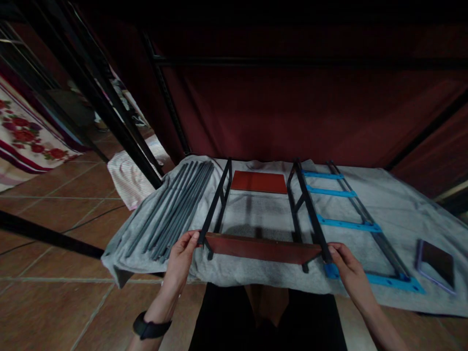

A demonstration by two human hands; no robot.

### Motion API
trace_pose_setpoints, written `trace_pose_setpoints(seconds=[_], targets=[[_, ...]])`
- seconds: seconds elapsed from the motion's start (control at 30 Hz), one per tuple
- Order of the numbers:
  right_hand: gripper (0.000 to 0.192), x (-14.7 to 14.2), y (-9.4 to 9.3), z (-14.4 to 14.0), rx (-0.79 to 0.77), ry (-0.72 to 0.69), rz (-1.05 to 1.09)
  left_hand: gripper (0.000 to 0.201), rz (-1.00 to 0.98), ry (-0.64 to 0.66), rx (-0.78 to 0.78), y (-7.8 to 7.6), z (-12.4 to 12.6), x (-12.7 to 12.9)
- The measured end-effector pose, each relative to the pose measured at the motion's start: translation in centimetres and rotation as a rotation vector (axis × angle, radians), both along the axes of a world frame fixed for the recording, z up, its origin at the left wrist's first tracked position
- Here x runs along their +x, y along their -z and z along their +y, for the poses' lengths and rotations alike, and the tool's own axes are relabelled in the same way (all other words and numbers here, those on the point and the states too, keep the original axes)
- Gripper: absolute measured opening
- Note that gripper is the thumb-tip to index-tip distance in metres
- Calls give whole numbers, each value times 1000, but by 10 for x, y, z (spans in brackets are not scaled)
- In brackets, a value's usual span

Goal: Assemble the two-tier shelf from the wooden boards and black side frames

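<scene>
My left hand pinches the near end of a dark metal side frame. At the matching end of the other dark side frame, my right hand is closed with thumb and fingers. A reddish-brown board stands on edge between the two frames at their near ends. Farther back, an orange-red panel lies between the frames' far ends; whether it is joined to them I cannot tell. Right of the right frame lies a ladder-like rack with dark rails and blue crosspieces.
Several grey tubes lie in a bunch on the left of the grey cloth. A phone rests at the right. Behind is a dark red panel; a black metal post slants past the left side.
</scene>
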State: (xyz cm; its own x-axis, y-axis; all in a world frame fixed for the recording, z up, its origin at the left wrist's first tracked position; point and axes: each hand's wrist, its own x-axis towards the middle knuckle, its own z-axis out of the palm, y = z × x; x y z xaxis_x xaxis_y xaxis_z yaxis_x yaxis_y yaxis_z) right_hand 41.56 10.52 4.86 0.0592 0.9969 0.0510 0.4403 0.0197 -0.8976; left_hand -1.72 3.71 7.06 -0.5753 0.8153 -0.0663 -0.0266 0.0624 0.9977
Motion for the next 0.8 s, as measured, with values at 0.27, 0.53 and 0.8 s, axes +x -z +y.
trace_pose_setpoints(seconds=[0.27,0.53,0.8], targets=[[37,-4,11,6,66,-48,-75,23,210,-15,69,1,5,-2],[38,-12,8,5,19,-10,3,35,192,-16,70,8,4,-6],[39,1,-28,27,-42,-70,-29,54,-180,83,-107,13,9,-28]])
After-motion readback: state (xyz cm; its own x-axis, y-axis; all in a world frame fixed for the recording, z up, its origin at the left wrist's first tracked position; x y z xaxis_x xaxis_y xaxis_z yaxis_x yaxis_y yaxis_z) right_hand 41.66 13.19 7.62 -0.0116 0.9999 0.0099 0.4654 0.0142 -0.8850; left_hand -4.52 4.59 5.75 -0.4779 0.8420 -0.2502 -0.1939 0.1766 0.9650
